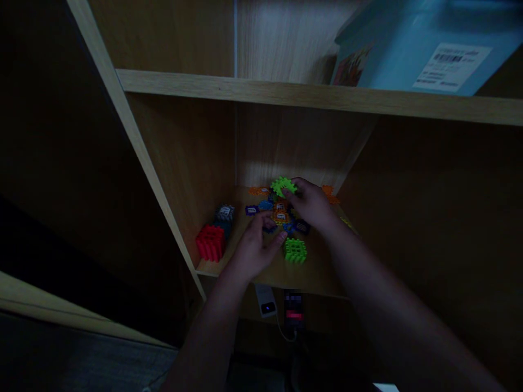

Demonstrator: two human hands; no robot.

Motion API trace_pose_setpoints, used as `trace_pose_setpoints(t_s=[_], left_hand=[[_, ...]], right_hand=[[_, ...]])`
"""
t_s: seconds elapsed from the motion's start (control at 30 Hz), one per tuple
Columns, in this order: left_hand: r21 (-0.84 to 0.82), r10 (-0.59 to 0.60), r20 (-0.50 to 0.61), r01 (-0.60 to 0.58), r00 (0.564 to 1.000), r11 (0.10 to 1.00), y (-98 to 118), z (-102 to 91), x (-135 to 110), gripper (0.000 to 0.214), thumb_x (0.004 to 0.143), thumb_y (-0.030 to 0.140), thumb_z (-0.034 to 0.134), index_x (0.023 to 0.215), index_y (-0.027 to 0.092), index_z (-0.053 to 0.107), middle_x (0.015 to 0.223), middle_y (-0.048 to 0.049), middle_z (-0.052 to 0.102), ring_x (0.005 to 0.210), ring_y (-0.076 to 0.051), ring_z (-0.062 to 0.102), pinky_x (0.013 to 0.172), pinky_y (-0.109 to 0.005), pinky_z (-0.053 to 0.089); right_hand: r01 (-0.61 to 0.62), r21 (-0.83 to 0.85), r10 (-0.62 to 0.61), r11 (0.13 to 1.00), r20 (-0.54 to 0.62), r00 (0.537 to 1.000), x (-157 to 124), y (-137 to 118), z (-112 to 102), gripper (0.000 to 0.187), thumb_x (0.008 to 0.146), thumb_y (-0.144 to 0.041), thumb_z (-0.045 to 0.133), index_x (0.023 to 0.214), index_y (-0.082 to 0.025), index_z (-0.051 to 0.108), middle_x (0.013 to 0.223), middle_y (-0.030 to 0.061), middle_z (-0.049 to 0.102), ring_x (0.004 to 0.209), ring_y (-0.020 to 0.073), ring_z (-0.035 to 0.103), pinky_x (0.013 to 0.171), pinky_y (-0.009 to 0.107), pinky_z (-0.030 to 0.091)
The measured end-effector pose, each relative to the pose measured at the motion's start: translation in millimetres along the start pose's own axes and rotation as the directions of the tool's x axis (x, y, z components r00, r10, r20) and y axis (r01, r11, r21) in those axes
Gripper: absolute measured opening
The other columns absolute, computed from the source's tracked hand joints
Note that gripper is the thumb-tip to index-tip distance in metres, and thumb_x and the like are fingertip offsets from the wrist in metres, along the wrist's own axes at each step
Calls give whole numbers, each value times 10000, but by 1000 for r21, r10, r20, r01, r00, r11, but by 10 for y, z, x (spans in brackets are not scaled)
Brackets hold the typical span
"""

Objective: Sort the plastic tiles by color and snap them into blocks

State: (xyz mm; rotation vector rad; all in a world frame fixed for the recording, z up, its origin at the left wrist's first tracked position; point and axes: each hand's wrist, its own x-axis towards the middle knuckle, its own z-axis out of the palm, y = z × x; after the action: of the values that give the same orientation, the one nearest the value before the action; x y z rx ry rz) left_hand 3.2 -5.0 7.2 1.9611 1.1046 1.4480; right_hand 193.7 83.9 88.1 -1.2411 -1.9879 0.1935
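One lime-green plastic gear (281, 186), pinched between fingers of the right hand (312, 206), is beyond the green square stack (295, 250); the left hand (256, 244), fingers parted, is left of it. Probably light, stiff; best held by its rim.

We see dim light, a wooden back panel (281, 139) behind the right grip (311, 204), 1 shelf board (286, 98) above it.

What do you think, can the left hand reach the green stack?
Probably yes: the left hand has its thumb near the green stack, and nothing seems to stand between them.
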Motion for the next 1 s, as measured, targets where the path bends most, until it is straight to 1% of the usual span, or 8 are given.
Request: trace_pose_setpoints(t_s=[0.13, 0.23, 0.33, 0.57, 0.63, 0.73, 0.83, 1.0], left_hand=[[-26, 14, -117, -17, 993, 1000, 66, -22, 27, 448, 1057, 381, 680, 1452, 222, 539, 1249, -109, 729, 1176, -253, 710, 1087, -443, 559], [-143, -24, -110, 8, 994, 990, 146, -18, 30, 280, 1071, 410, 658, 1290, 237, 671, 1145, -70, 768, 1058, -227, 737, 951, -357, 592], [-206, -39, -61, 26, 997, 978, 221, 12, 12, 213, 1071, 413, 654, 1016, 227, 740, 944, -26, 767, 885, -196, 721, 807, -295, 568], [-219, -65, -84, 46, 994, 975, 164, 166, -25, 225, 1042, 410, 701, 927, 220, 667, 846, -4, 701, 783, -159, 671, 726, -254, 522], [-273, -87, -137, 47, 987, 961, 130, 200, -17, 191, 1034, 413, 710, 1067, 243, 628, 893, -2, 708, 822, -165, 699, 759, -260, 543], [-329, -99, -181, 35, 978, 944, 127, 212, -1, 393, 1027, 377, 710, 1360, 285, 523, 977, -10, 736, 864, -180, 734, 788, -284, 573], [-215, -26, -135, -3, 990, 977, 176, 181, 2, 91, 1042, 296, 648, 1094, 239, 696, 944, -26, 751, 867, -186, 730, 786, -289, 565], [-97, 59, -22, -61, 998, 993, 250, 112, -20, 241, 1046, 227, 582, 976, 237, 812, 941, -40, 772, 878, -201, 724, 807, -310, 551]], right_hand=[[-127, 530, 90, 839, 94, 991, -534, -154, -148, 349, 976, -513, 726, 1203, -268, 623, 979, 15, 802, 826, 212, 757, 712, 316, 591], [-144, 648, 73, 748, 135, 988, -882, -302, -168, 299, 969, -518, 758, 1103, -274, 648, 919, -7, 774, 807, 195, 743, 709, 310, 598], [-164, 663, 153, 731, 75, 985, -1101, -364, -140, 287, 965, -530, 772, 1024, -267, 673, 843, -16, 738, 733, 184, 711, 646, 292, 581], [-157, 552, 309, 819, -193, 931, -1349, -147, -56, 242, 951, -467, 813, 1012, -266, 693, 860, -4, 724, 766, 187, 678, 698, 302, 564], [-130, 496, 313, 859, -306, 899, -1407, -78, -80, 202, 964, -426, 805, 999, -269, 681, 846, -10, 712, 747, 184, 674, 688, 308, 554], [-35, 242, 145, 970, -452, 880, -1468, -40, -159, 78, 983, -316, 775, 1010, -278, 713, 952, 20, 740, 874, 215, 717, 776, 356, 582], [70, 1, -61, 998, -482, 874, -1487, -81, -204, 109, 1001, -195, 722, 1040, -294, 746, 1069, 48, 772, 1025, 245, 748, 887, 412, 621], [230, -117, -258, 966, -457, 851, -1471, -192, -124, 307, 1018, -124, 701, 1247, -320, 758, 1185, 54, 796, 1116, 242, 777, 993, 422, 670]])
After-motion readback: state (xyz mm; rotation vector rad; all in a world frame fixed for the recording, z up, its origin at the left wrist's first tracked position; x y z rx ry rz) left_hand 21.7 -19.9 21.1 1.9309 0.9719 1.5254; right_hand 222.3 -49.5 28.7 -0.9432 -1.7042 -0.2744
